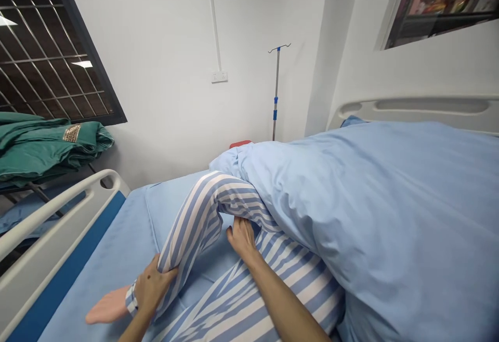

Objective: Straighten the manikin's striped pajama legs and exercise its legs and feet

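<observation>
Left hand (153, 287) wraps round the shin of a striped trouser leg (191, 227) just above a pink manikin foot (107, 305), its fingers closed on the cloth. Right hand (242, 238) holds the underside of the same leg near the knee, its fingers curled against the stripes. The leg lies bent, knee up, on a blue mattress (97, 279), with a blue quilt (370, 217) covering the right side of the bed and touching the knee. A white bed rail (50, 212) runs along the near left. Folded green cloth (42, 147) lies beyond the rail, below a grilled window (50, 45). A drip stand (276, 92) stands at the far wall, right of a socket (219, 76).
</observation>
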The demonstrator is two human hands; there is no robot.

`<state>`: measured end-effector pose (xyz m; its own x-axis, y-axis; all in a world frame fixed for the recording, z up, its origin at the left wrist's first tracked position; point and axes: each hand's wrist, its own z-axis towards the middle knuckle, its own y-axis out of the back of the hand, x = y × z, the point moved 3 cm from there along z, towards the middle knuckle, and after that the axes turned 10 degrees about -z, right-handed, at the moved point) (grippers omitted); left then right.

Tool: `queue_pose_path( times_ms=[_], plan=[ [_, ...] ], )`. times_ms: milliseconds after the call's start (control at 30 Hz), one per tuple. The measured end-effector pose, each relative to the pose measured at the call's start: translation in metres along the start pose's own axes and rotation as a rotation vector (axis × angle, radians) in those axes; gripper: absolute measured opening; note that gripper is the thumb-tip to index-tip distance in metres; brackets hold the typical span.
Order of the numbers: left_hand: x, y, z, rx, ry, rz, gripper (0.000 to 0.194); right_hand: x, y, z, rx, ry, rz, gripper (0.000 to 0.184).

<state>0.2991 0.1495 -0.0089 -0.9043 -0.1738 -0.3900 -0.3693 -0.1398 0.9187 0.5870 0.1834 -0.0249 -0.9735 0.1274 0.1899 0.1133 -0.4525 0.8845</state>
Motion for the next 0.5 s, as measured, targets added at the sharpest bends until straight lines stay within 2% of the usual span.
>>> queue_pose_path(
  times_ms=[100,200,267,367,500],
  plan=[
    [-0.002,-0.005,0.002,0.004,-0.032,-0.016,0.041,-0.001,-0.001,0.000,-0.002,0.001,0.001,0.028],
    [0.007,0.014,0.012,0.025,-0.076,0.017,0.043,-0.002,-0.001,0.001,0.007,0.005,0.007,0.030],
    [0.017,0.035,0.021,0.039,-0.103,0.079,0.045,-0.002,-0.002,0.001,0.024,0.003,0.008,0.031],
    [0.037,0.078,0.038,0.049,-0.163,0.218,0.048,0.000,-0.004,-0.001,0.068,0.028,0.014,0.032],
    [0.068,0.136,0.062,-0.017,-0.364,0.452,0.047,0.001,-0.011,-0.009,0.233,0.065,0.063,0.032]
  ],
)
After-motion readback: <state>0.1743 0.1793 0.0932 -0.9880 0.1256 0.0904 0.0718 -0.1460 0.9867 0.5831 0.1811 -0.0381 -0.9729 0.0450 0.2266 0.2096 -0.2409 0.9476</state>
